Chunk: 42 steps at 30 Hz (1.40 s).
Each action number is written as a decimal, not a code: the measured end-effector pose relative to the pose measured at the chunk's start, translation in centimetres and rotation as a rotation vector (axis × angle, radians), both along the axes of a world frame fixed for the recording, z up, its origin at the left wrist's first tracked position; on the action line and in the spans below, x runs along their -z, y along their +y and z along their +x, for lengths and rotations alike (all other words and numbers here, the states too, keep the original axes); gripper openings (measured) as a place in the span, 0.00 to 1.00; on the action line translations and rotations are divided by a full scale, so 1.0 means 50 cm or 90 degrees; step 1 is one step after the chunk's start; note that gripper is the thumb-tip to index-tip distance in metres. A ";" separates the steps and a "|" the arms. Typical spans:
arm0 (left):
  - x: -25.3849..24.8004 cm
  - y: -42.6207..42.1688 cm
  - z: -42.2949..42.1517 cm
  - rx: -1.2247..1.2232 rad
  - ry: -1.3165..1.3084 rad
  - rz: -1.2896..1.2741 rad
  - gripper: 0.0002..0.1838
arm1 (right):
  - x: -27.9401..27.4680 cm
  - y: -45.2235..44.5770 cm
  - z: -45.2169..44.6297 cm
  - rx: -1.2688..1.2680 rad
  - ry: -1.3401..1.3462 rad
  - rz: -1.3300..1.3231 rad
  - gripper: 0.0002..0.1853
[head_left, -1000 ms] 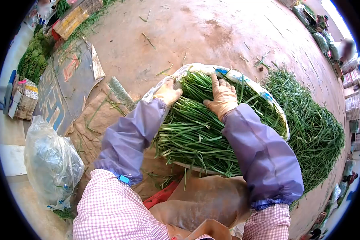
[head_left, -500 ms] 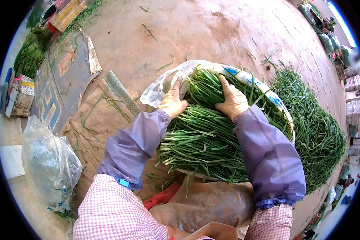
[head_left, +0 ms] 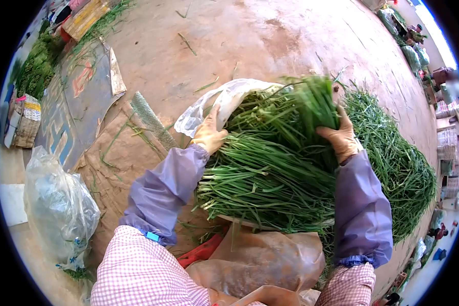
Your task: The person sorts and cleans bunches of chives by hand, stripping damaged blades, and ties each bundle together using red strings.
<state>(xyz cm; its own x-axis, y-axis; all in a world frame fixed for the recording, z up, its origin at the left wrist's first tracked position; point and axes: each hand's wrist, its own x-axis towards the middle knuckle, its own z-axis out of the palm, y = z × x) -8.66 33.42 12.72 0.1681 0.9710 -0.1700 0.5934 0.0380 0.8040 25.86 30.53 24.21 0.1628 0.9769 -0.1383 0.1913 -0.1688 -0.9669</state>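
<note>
Room to pass: widest over the floor [head_left: 214, 46] beyond the white plastic [head_left: 194, 116], with only low, scattered stems there. Obstacle 1: loose pile [head_left: 400, 168], right of my right sleeve [head_left: 362, 204]. Obstacle 2: raised bunch [head_left: 313, 104], between my 2 hands, close to the right. Left of my left sleeve [head_left: 163, 183], passage above the flat brown sheet [head_left: 120, 148]; clear sack [head_left: 61, 209] bulges at its outer side. Near side: apron [head_left: 260, 260] in the way.
</note>
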 end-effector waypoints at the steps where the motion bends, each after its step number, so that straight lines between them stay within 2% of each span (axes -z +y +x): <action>1: -0.004 0.003 -0.002 0.000 0.008 -0.009 0.44 | -0.001 -0.004 0.042 -0.003 0.014 0.003 0.40; 2: -0.010 0.002 0.006 -0.041 -0.004 -0.020 0.44 | 0.002 -0.009 0.077 -0.003 0.028 0.008 0.39; 4: -0.061 -0.012 0.029 -0.148 0.006 0.072 0.36 | -0.007 -0.037 0.097 0.029 0.046 -0.018 0.38; 7: -0.196 -0.066 0.056 -0.040 -0.159 0.368 0.23 | -0.007 -0.059 0.083 0.063 0.119 -0.019 0.39; 8: -0.230 -0.083 0.073 0.041 -0.215 0.398 0.15 | -0.014 -0.062 0.068 0.071 0.125 -0.026 0.39; 9: -0.250 -0.098 0.092 0.138 -0.185 0.392 0.15 | -0.020 -0.064 0.055 0.078 0.129 -0.032 0.39; 10: -0.260 -0.114 0.119 0.192 -0.132 0.324 0.20 | -0.023 -0.065 0.044 0.063 0.136 -0.015 0.40; 12: -0.259 -0.116 0.161 0.270 -0.075 0.166 0.39 | -0.027 -0.072 0.026 0.031 0.145 0.019 0.42; 13: -0.267 -0.106 0.181 0.273 -0.099 0.231 0.45 | -0.024 -0.076 0.023 0.030 0.165 0.029 0.45; 16: -0.314 -0.091 0.200 0.290 -0.264 0.103 0.45 | -0.020 -0.098 0.011 0.047 0.115 0.081 0.47; 17: -0.300 -0.083 0.199 0.325 -0.277 0.114 0.43 | -0.019 -0.100 0.016 0.047 0.127 0.074 0.46; 20: -0.280 -0.062 0.134 0.555 0.004 0.300 0.41 | -0.014 -0.101 0.040 0.063 0.178 0.061 0.43; 22: -0.314 -0.073 0.088 0.703 0.200 0.184 0.41 | 0.001 -0.098 0.052 0.079 0.231 0.043 0.40; 23: -0.335 -0.095 0.075 0.751 0.348 0.157 0.41 | 0.001 -0.099 0.047 0.086 0.231 0.049 0.35; 24: -0.348 -0.120 0.061 0.766 0.319 0.185 0.40 | 0.003 -0.100 0.050 0.073 0.253 0.060 0.34; 26: -0.415 -0.164 0.059 0.720 0.019 0.144 0.41 | 0.016 -0.105 0.057 0.048 0.302 0.073 0.33; 28: -0.442 -0.186 0.085 0.616 -0.279 0.024 0.43 | 0.017 -0.114 0.057 0.045 0.334 0.057 0.31; 29: -0.437 -0.188 0.116 0.543 -0.313 0.055 0.44 | 0.020 -0.119 0.057 0.044 0.348 0.062 0.31; 30: -0.417 -0.181 0.156 0.457 -0.302 0.081 0.46 | 0.024 -0.124 0.059 0.044 0.361 0.065 0.31; 32: -0.349 -0.145 0.255 0.248 -0.246 0.011 0.53 | 0.002 -0.137 0.036 0.057 0.407 0.075 0.33; 33: -0.329 -0.124 0.294 0.195 -0.229 0.001 0.55 | 0.001 -0.142 0.033 0.070 0.355 0.068 0.34; 34: -0.278 -0.111 0.334 0.160 -0.241 0.068 0.58 | 0.002 -0.146 0.033 0.082 0.304 0.062 0.35; 36: -0.271 -0.108 0.355 0.150 -0.323 0.082 0.58 | 0.006 -0.151 0.022 0.099 0.303 0.087 0.38; 38: -0.246 -0.108 0.359 0.087 -0.398 0.083 0.58 | 0.012 -0.159 0.017 0.069 0.225 0.121 0.42; 39: -0.221 -0.095 0.361 0.111 -0.417 0.108 0.55 | 0.016 -0.163 0.006 0.054 0.227 0.139 0.46; 40: -0.222 -0.075 0.355 0.228 -0.528 0.066 0.53 | 0.029 -0.166 0.003 0.017 0.139 0.154 0.47; 42: -0.254 -0.056 0.328 0.280 -0.103 0.229 0.58 | 0.028 -0.180 -0.010 -0.036 0.008 0.159 0.47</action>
